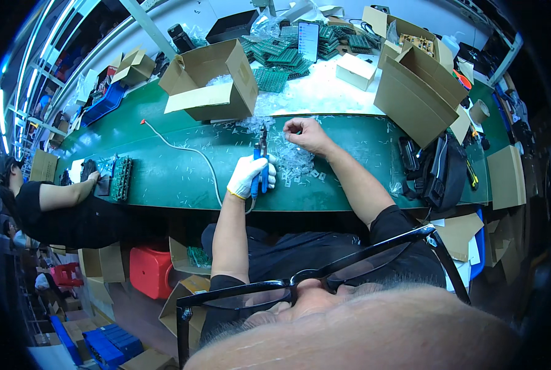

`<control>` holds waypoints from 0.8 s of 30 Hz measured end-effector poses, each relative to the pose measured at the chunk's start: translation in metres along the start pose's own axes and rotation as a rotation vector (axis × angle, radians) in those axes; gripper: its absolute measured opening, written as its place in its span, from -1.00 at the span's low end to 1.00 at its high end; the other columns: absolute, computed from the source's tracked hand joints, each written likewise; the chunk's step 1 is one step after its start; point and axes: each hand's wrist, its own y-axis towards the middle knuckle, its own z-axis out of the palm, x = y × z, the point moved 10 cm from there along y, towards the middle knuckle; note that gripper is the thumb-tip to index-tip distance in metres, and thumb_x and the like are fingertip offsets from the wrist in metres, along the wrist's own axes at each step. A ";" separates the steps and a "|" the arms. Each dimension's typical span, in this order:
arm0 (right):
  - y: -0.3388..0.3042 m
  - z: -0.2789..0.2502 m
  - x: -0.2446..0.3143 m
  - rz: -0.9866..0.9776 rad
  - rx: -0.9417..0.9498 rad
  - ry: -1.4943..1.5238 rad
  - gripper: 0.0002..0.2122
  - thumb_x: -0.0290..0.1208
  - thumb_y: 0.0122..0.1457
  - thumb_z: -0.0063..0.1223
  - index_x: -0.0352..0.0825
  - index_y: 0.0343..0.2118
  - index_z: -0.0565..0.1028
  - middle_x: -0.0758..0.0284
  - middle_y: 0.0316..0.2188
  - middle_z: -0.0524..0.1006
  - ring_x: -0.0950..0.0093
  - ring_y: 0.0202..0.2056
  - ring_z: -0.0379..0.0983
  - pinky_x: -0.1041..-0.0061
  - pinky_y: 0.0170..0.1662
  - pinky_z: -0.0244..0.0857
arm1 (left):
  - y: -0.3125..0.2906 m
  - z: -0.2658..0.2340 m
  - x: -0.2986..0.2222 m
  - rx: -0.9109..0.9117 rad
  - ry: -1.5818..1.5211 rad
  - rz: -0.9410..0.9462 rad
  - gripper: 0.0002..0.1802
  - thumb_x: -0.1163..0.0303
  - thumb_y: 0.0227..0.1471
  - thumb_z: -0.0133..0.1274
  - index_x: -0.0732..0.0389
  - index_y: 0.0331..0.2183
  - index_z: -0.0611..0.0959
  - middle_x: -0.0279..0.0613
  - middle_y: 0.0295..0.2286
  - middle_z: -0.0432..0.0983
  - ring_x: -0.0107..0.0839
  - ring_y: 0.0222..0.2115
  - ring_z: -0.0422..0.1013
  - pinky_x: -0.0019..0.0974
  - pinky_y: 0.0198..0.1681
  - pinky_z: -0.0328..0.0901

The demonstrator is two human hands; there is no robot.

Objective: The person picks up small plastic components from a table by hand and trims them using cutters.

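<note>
My left hand (pixel 246 176), in a white glove, is wrapped round the blue handles of a pair of pliers (pixel 261 154). Their dark jaws point away from me, toward the far side of the green table. To the right, my bare right hand (pixel 308 135) hovers with thumb and forefinger pinched together and the other fingers curled. Anything between those fingertips is too small to make out. Below and beside it lies a heap of small clear plastic pieces (pixel 297 161), with thin white bits scattered around.
An open cardboard box (pixel 211 80) stands beyond my left hand, another box (pixel 420 92) at the right. Green circuit boards (pixel 281 55) are piled behind a phone (pixel 308 41). A white cord (pixel 189 149) crosses the table (pixel 164 179). A black bag (pixel 439 169) lies right; a co-worker (pixel 60 197) sits left.
</note>
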 end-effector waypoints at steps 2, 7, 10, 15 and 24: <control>-0.001 -0.002 0.001 -0.032 0.023 -0.061 -0.81 -0.47 0.13 0.30 -0.37 -0.20 0.68 0.41 -0.34 0.66 0.62 -0.30 0.54 0.50 -0.17 0.47 | 0.003 0.001 0.004 0.062 -0.177 -0.010 -0.52 0.17 0.25 0.22 0.40 -0.02 0.61 -0.11 -0.38 0.62 -0.30 -0.45 0.58 -0.16 -0.33 0.56; 0.007 0.004 0.010 -0.040 -0.051 -0.373 -0.74 -0.36 0.05 0.23 -0.35 -0.21 0.70 0.27 -0.35 0.67 0.47 -0.32 0.57 0.46 -0.14 0.47 | -0.001 -0.015 0.005 0.035 -0.227 0.059 -0.49 0.16 0.25 0.21 0.41 0.01 0.59 -0.08 -0.34 0.62 -0.23 -0.41 0.58 -0.12 -0.28 0.55; 0.026 0.010 0.019 -0.100 -0.130 -0.485 -0.75 -0.40 0.08 0.18 -0.34 -0.19 0.70 0.16 -0.26 0.70 0.28 -0.25 0.64 0.32 -0.09 0.50 | 0.002 -0.013 0.003 0.034 -0.238 0.074 -0.48 0.15 0.25 0.21 0.41 0.01 0.58 -0.07 -0.34 0.61 -0.22 -0.40 0.58 -0.13 -0.27 0.55; 0.060 0.042 0.029 -0.268 -0.023 -0.791 -0.74 -0.42 0.09 0.19 -0.30 -0.15 0.70 0.08 -0.23 0.68 0.06 -0.15 0.62 0.13 -0.01 0.49 | 0.009 -0.008 0.005 0.075 -0.267 0.077 -0.46 0.12 0.25 0.21 0.42 0.01 0.58 -0.06 -0.33 0.62 -0.20 -0.39 0.59 -0.12 -0.26 0.55; 0.064 0.040 0.005 -0.230 0.007 -0.880 -0.78 -0.42 0.10 0.23 -0.31 -0.18 0.67 0.13 -0.29 0.64 0.10 -0.19 0.60 0.14 -0.06 0.47 | 0.014 -0.011 0.011 0.086 -0.251 0.041 -0.43 0.06 0.23 0.23 0.35 0.03 0.57 -0.08 -0.32 0.59 -0.16 -0.36 0.57 0.00 -0.22 0.51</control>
